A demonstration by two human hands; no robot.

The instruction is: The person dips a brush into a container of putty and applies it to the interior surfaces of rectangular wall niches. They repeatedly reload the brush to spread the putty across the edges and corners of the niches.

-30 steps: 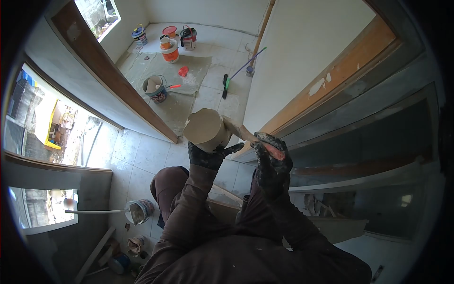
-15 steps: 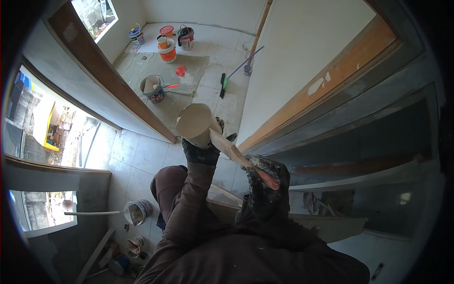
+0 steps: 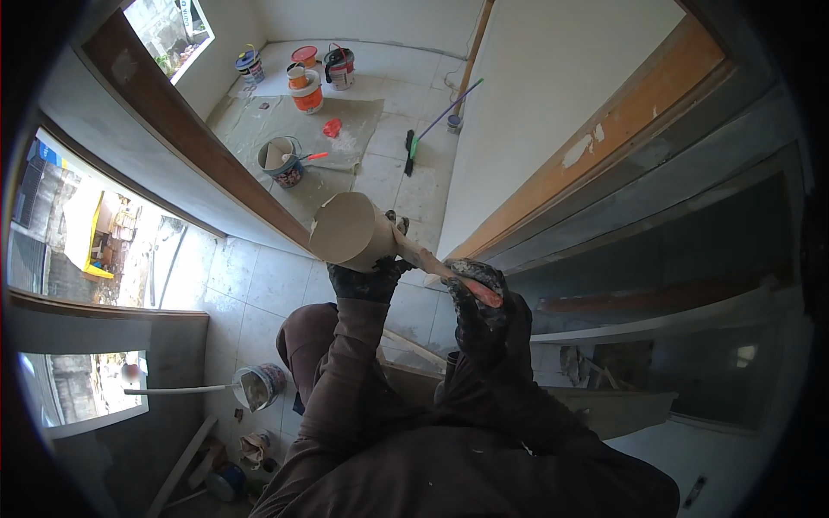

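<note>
A round container of pale grey-beige paste (image 3: 344, 230) is tilted toward the camera near the middle of the view. My left hand (image 3: 367, 278), in a dark stained glove, is wrapped round its side and base. In my right hand (image 3: 480, 315), also gloved and smeared with pale material, is a brush-like tool (image 3: 420, 256) with a wooden neck and a reddish handle end. The tool's far end lies against or behind the container's right side, so its tip is hidden.
Beyond the doorway, a bucket (image 3: 281, 161) and several other pails stand on a floor sheet (image 3: 350, 121), with a broom (image 3: 411, 154) nearby. An orange-brown door frame (image 3: 604, 138) rises at right. Another bucket (image 3: 259, 387) is at lower left.
The container has moved slightly left and its mouth faces the camera more. My right hand and the tool have shifted up and left, and the tool's wide part is now less visible.
</note>
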